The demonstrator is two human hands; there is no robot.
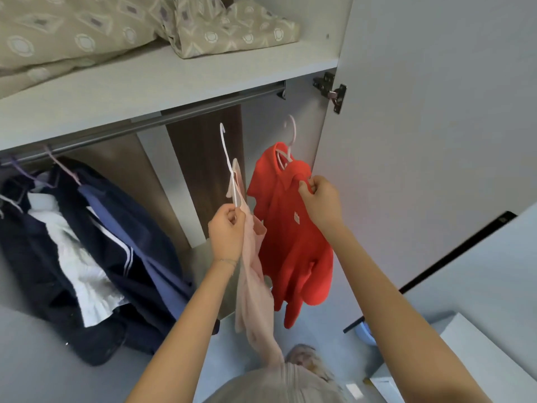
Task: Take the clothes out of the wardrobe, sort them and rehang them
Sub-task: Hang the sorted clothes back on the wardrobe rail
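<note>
Head view, reading left to right. Dark navy garments [35, 251] hung from the rail [180, 110] at the far left, with a white garment [78, 257] between them and a blue garment [136, 237] on their right. Patterned beige bedding [87, 33] lay on the shelf [151, 80] above the rail. A brown back panel [206, 175] showed behind the free right part of the rail.

My left hand [226, 228] pinched the lower end of a white hanger [228, 161] together with the pink garment [252, 292] that hung from it. Its hook stood below the rail, apart from it. My left forearm crossed in front of the blue garment's lower edge.

Just beside it, the pink garment overlapped the left edge of the red shirt [290, 251]. The red shirt hung on a pale hanger [292, 132], whose hook was also off the rail. My right hand [319, 202] gripped the red shirt at its shoulder, fingers curled into the cloth, and hid that part of the hanger.

A metal hinge [332, 93] joined the cabinet side to the open wardrobe door [436, 126] at right.
</note>
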